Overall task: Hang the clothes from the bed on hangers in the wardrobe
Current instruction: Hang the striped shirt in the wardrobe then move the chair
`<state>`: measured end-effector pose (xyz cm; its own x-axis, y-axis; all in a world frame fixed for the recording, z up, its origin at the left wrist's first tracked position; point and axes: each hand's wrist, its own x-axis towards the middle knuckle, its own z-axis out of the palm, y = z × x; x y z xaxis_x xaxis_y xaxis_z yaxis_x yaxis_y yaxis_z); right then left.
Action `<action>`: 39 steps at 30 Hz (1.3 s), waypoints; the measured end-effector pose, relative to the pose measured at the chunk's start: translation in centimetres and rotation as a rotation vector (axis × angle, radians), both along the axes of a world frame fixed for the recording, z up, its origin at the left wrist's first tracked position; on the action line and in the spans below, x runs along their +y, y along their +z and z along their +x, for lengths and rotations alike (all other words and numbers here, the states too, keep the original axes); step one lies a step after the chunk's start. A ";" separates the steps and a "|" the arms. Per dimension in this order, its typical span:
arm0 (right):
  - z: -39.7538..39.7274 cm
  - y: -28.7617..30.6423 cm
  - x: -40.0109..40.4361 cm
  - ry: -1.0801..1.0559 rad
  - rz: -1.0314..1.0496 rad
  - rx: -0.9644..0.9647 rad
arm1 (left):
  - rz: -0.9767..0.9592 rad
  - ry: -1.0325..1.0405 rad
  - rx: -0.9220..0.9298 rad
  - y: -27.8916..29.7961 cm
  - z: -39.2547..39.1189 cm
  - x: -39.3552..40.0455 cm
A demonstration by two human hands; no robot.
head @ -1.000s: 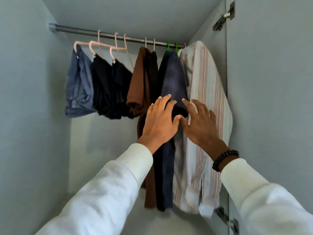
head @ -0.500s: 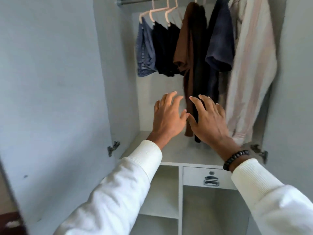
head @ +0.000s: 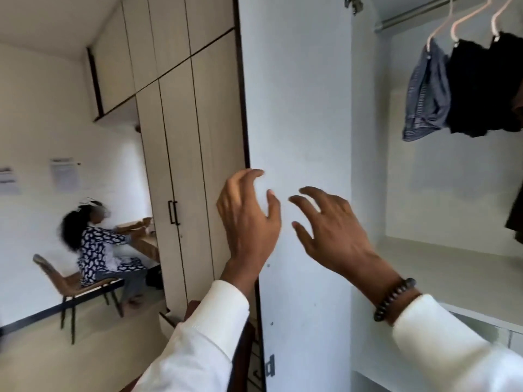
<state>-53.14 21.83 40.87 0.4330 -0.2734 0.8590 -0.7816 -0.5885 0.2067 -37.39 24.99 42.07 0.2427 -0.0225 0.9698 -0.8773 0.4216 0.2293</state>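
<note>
both the left hand (head: pixel 249 219) and right hand (head: pixel 334 236) hang loosely curled, grasping nothing. they hover before the open wardrobe door (head: pixel 297 137), probably because the hung clothes (head: pixel 464 86) need no more handling.

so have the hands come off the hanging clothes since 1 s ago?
Yes. Both hands, left hand and right hand, have pulled back from the garments on the rail and now hover empty before the open wardrobe door.

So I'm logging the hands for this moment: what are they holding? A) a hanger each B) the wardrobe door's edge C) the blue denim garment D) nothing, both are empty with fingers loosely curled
D: the left hand and right hand hang in the air before the open wardrobe door, gripping nothing.
</note>
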 end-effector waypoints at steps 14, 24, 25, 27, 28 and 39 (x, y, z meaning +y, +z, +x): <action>10.0 -0.3 -2.8 -0.354 0.131 0.557 | 0.958 -0.671 0.407 -9.0 5.6 -6.4; 2.8 -1.2 -0.9 -0.239 -0.242 0.154 | 0.710 -0.583 0.193 -11.8 -3.5 -2.1; 0.5 -1.3 -0.6 -0.228 -0.259 0.123 | 0.693 -0.596 0.158 -12.1 -5.4 -1.6; -3.7 -1.7 0.1 -0.235 -0.261 0.081 | 0.646 -0.600 0.077 -12.4 -8.9 -1.5; -6.1 -1.9 0.5 -0.268 -0.240 0.068 | 0.622 -0.614 0.036 -12.4 -11.1 -1.6; -24.4 -4.7 3.4 -0.911 0.242 0.142 | 0.777 -0.790 -0.440 -12.8 -28.5 -7.4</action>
